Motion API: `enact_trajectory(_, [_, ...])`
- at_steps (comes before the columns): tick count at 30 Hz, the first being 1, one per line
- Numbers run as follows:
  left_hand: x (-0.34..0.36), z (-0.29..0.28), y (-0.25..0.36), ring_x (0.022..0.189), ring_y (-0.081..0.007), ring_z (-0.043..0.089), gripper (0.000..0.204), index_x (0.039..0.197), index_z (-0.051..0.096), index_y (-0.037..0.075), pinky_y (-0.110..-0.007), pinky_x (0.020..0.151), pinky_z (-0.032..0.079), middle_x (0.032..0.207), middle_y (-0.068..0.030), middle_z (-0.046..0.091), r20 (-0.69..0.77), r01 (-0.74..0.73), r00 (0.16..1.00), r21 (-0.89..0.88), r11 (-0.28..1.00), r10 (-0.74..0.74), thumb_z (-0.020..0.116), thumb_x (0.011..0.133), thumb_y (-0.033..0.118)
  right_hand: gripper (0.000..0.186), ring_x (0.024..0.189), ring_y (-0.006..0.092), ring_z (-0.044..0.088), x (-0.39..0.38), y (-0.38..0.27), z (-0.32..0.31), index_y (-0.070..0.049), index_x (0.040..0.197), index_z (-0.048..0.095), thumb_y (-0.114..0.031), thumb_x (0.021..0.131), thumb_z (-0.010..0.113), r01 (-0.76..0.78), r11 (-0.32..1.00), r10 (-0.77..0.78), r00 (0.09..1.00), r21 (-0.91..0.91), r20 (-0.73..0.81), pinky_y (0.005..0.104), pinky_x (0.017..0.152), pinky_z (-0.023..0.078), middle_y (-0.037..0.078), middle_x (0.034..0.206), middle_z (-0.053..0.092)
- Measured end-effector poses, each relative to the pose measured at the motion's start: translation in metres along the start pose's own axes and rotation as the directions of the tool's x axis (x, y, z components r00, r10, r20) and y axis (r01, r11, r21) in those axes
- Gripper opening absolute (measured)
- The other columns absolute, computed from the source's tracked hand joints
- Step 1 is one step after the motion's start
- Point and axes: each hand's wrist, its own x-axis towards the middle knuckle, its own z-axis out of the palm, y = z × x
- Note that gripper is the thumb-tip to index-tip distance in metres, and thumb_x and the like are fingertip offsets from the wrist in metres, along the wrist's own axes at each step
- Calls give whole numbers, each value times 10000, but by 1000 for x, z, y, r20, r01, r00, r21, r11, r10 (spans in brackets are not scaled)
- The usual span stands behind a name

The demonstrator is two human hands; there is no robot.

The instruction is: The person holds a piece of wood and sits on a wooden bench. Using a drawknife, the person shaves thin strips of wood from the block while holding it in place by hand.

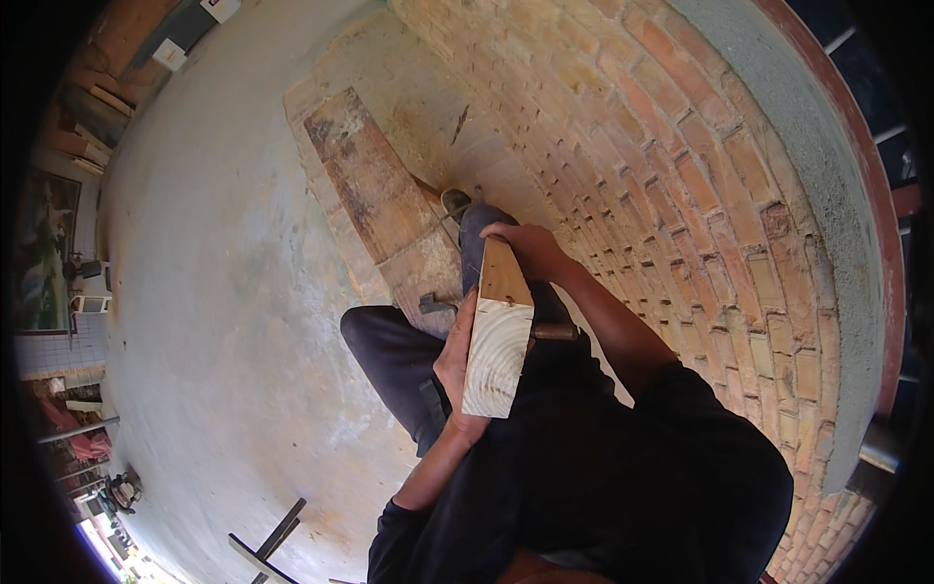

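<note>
A pale wooden beam (497, 355) with ring grain on its cut end points up toward me, above my legs. My left hand (453, 370) is closed along its left side, the fingers partly hidden. Around the far end of the beam my right hand (530, 251) is wrapped, thumb over the top. Past my left fingers sticks out a dark metal hammer-like head (438, 304). On the beam's right side a brown round handle (555, 332) shows; the beam hides whether these two are one tool.
A stained wooden plank (365, 175) lies beyond my knees, beside a brick wall (671, 195) on the right. My shoe (454, 201) is near the plank. Smooth concrete floor (233, 292) spreads to the left. A dark metal frame (272, 540) stands at lower left.
</note>
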Motion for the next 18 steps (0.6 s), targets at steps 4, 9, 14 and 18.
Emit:
enact_trajectory(4, [3,0,5,1009,-280,709,484,1190,689,38,-341,903,559,1118,-124,721,-58,14,998,-13,1000,-15,892,784,208,448,984,370,715,1,-3,0,-245,1249,630,-296,827,770,0,1000,1,1000,16,-15,459,813,558,123,1042,749])
enact_trajectory(9, [0,-15,-33,1100,-259,663,429,1261,651,5,-373,962,523,1177,-101,693,-127,164,971,-261,951,-202,789,886,160,360,1004,371,701,1,-6,-11,-196,1206,674,-224,849,712,-88,996,88,996,-6,32,464,831,550,141,1042,739])
enact_trajectory(14, [40,-56,-91,1228,-245,580,486,1384,528,3,-415,1059,465,1307,-99,615,-302,24,799,-849,528,-521,610,1037,333,518,1012,310,720,-1,-31,-38,-56,1254,655,-173,769,794,-46,988,13,977,146,214,403,894,554,176,1052,740])
enact_trajectory(18, [63,-96,-92,1352,-244,509,709,1511,439,75,-431,1147,402,1483,-72,533,-261,-52,702,-946,319,-662,462,1047,610,510,1035,227,713,-14,-92,-60,53,1265,621,-129,824,802,-123,810,-67,952,573,300,354,912,548,173,1111,740])
